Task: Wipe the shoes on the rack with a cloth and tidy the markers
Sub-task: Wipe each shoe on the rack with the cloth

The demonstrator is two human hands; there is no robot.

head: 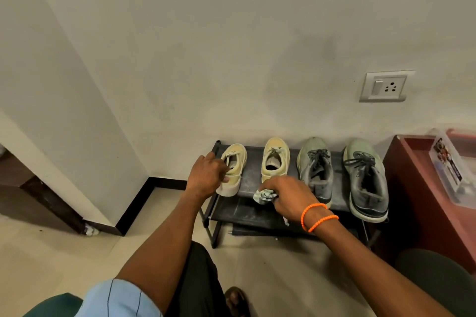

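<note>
The shoe-wiping step is in hand, and it looks to be at or near its start. Four shoes stand in a row on the top shelf of the black rack (257,210) against the wall: two pale yellow ones on the left and two grey-green ones on the right. The left hand (204,175) grips the leftmost yellow shoe (233,172) at its near left side, fingers curled over the collar, as if steadying or about to lift it. The right hand (288,197), with orange bead bracelets at the wrist, holds a bunched pale cloth (264,195) just at the heel of the second yellow shoe (274,159); whether the cloth touches the heel I cannot tell. The next move likely calls for bringing the cloth onto one of the yellow shoes and rubbing it while the other hand keeps it from sliding. The grey-green pair (342,177) waits. Markers are not clearly visible; a clear plastic box (450,170) on the red table (412,188) at the right may hold them.
</note>
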